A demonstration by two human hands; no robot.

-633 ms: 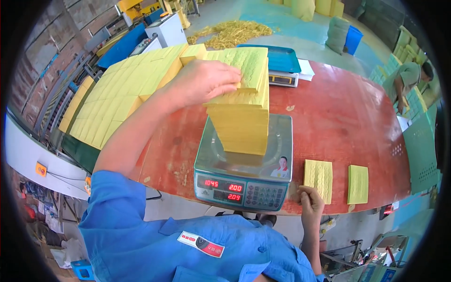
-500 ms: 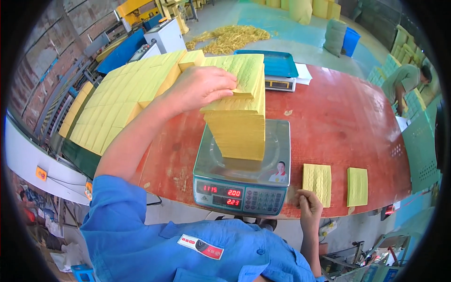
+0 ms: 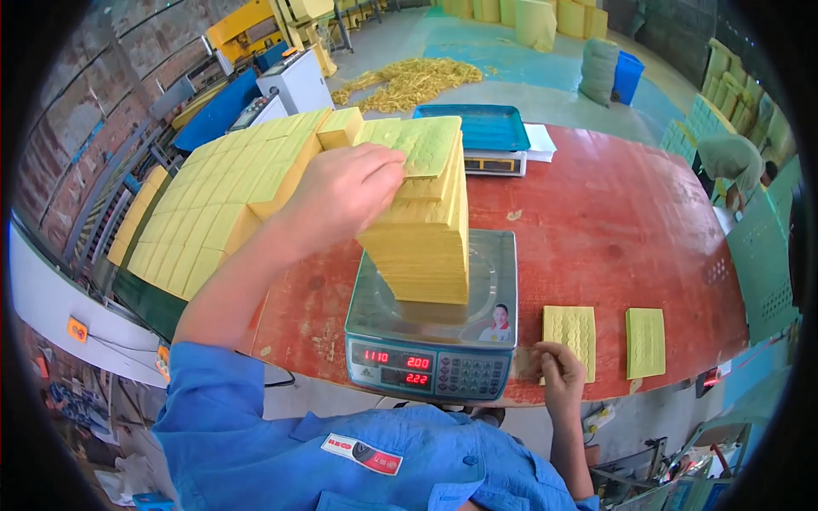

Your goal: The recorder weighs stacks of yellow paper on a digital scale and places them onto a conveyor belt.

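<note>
A tall stack of yellow embossed paper (image 3: 422,255) stands on a digital counter scale (image 3: 498,272), whose red display is lit. My left hand (image 3: 354,187) is at the top left edge of the stack, its fingers and thumb closed on the edge of the uppermost sheets. How many sheets lie between the fingertips is hidden. By the scale's right front corner, at the table's near edge, my right hand (image 3: 558,375) has its fingers curled to the thumb. Whatever it may hold is too small to make out. Just beyond it lies a small pile of yellow paper (image 3: 571,332).
Another small yellow pile (image 3: 645,342) lies farther right on the red table (image 3: 613,221). Many yellow paper bundles (image 3: 230,179) fill the left side. Behind the stack stands a second scale with a blue tray (image 3: 477,126). A co-worker (image 3: 728,162) bends over at the far right.
My left hand has shifted slightly left and down at the stack's top edge, its fingers more bunched. The scale's reading has dropped a little. The co-worker bends lower. My right hand stays nearly still.
</note>
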